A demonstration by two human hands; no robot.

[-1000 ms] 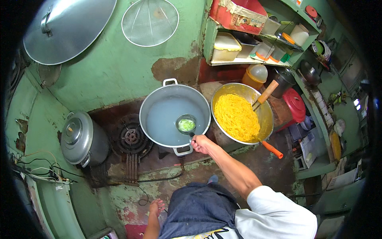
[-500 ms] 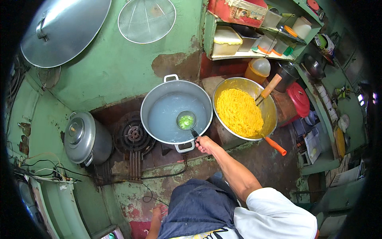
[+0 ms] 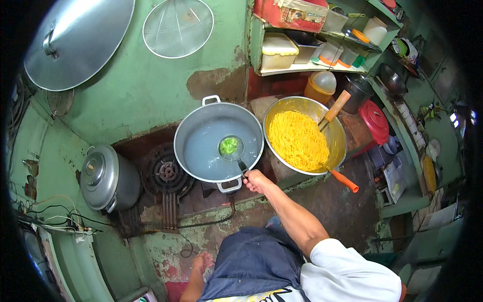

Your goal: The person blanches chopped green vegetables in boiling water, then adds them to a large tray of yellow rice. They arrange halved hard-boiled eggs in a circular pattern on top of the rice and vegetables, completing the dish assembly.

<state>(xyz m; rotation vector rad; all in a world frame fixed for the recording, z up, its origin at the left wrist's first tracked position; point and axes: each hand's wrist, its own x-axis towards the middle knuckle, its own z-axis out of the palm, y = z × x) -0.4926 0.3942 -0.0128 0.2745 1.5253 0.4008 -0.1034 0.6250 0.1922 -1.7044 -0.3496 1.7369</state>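
Observation:
My right hand [image 3: 256, 181] grips the dark handle of a small round ladle [image 3: 230, 147] that holds green leaves. The ladle's bowl sits in the cloudy water of a large grey two-handled pot [image 3: 196, 126] on the stove. My forearm reaches up from the lower right, over the pot's near handle. My left hand [image 3: 201, 262] hangs low beside my blue shorts, and I cannot make out its fingers or whether it holds anything. Right of the pot stands a wide metal bowl [image 3: 337, 131] full of yellow noodles, with orange-handled tongs [image 3: 342, 178] resting in it.
A free gas burner [image 3: 166, 173] and a lidded grey pot [image 3: 105, 176] are left of the big pot. A big lid [image 3: 75, 40] and a mesh strainer [image 3: 177, 27] hang on the green wall. Shelves with containers [image 3: 322, 45] are at the upper right, a red lid [image 3: 375, 121] beside the bowl.
The ladle with the greens stays in the pot's water and has edged slightly further in. My right hand keeps its grip. The view has shifted a little.

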